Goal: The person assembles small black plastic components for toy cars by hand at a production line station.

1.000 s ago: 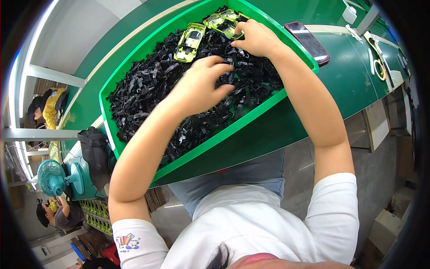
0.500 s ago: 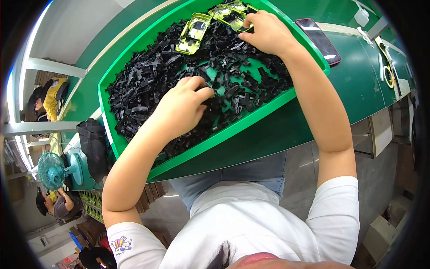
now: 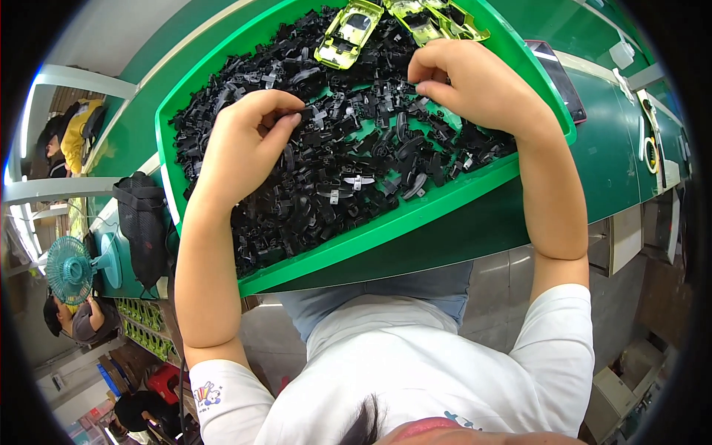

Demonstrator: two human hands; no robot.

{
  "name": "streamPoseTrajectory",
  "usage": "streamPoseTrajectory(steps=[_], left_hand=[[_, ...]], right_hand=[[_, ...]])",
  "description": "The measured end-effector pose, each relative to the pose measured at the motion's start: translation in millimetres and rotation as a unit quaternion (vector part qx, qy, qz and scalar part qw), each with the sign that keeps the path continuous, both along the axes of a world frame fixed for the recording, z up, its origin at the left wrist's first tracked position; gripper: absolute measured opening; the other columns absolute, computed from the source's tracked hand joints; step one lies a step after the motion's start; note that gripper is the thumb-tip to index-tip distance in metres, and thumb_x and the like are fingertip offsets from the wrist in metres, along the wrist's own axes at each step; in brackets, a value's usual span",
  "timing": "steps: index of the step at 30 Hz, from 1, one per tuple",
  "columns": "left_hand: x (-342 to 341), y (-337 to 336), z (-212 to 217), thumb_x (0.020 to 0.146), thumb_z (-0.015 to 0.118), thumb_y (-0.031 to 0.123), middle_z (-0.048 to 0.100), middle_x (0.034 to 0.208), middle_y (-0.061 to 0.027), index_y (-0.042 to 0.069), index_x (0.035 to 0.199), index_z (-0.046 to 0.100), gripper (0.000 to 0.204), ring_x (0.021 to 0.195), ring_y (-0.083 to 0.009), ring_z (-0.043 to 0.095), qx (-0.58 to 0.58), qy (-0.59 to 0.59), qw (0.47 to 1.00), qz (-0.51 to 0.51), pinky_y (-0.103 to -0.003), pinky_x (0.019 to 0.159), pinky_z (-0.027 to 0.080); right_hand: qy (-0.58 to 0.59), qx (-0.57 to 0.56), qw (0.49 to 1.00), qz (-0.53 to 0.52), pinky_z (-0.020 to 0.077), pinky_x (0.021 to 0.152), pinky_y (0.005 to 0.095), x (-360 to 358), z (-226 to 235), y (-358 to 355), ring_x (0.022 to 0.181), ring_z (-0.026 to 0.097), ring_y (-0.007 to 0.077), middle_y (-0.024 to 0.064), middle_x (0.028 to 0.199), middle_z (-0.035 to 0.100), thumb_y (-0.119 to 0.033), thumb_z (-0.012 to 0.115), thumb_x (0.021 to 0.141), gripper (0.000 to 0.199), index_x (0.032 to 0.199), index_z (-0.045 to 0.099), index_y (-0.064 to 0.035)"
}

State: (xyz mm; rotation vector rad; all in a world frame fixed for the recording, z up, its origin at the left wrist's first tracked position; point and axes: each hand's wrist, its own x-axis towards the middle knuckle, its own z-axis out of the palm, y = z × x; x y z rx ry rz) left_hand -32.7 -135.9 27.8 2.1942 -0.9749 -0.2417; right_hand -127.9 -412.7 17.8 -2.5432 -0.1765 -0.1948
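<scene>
A green tray (image 3: 386,230) holds a thick layer of small black plastic parts (image 3: 319,178). My left hand (image 3: 248,141) is over the tray's left half, thumb and forefinger pinched together at the black parts. Whatever sits between those fingertips is too small to make out. Over the right half, my right hand (image 3: 482,85) has its fingers curled and its thumb close to the forefinger, down at the parts; what they grip is hidden. Just beyond it lie yellow-green toy car shells (image 3: 434,22), and another yellow-green car shell (image 3: 348,33) rests on the parts between the hands.
A phone (image 3: 556,78) lies on the green table (image 3: 601,163), right of the tray. Scissors (image 3: 650,152) are farther right. To the left are a black bag (image 3: 141,230) and a teal fan (image 3: 70,268). Other people (image 3: 81,319) sit farther left.
My left hand has moved left and farther in, its fingers now pinched. My right hand has left the car shells and come down to the black parts. The view has shifted slightly.
</scene>
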Motion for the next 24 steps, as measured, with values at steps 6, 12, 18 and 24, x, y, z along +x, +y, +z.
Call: streamPoseTrajectory(steps=[6,12,18,24], left_hand=[[7,-2,-3,0.087,0.068,0.005,0.063,0.079,-0.0043,0.001,0.098,0.068,0.012,0.068,-0.0096,0.056,-0.025,-0.037,0.999,0.007,-0.024,0.062,0.047],[9,-3,-2,0.087,0.069,0.007,0.065,0.076,-0.0049,0.0,0.096,0.068,0.011,0.064,-0.0103,0.057,-0.022,-0.027,0.999,0.007,-0.024,0.06,0.047],[6,-3,-1,0.088,0.068,0.008,0.066,0.077,-0.0072,0.0,0.095,0.068,0.011,0.066,-0.011,0.06,-0.029,-0.047,0.998,-0.012,-0.025,0.061,0.048],[9,-1,-7,0.089,0.067,0.009,0.068,0.078,-0.0095,0.0,0.098,0.068,0.013,0.067,-0.0149,0.063,-0.026,-0.035,0.999,-0.019,-0.027,0.064,0.05]], right_hand=[[0.135,-0.103,0.978,0.124,0.0524,0.077,0.0418,-8,-3,13,0.087,0.066,0.0337,0.017,0.089,0.067,-0.005,0.074,0.069,0.027,0.094,0.066,0.0032],[0.186,-0.153,0.958,0.154,0.0524,0.079,0.0441,-4,-9,26,0.086,0.065,0.0363,0.0155,0.086,0.068,-0.009,0.075,0.072,0.03,0.099,0.065,-0.0004],[0.146,-0.117,0.969,0.159,0.0507,0.07,0.0415,-1,-3,25,0.076,0.064,0.0348,0.0135,0.078,0.067,-0.007,0.071,0.075,0.018,0.091,0.064,0.0001],[0.149,0.052,0.975,0.156,0.046,0.054,0.0331,-1,6,22,0.056,0.059,0.0226,0.0121,0.065,0.062,-0.008,0.067,0.081,0.013,0.087,0.061,0.002]])
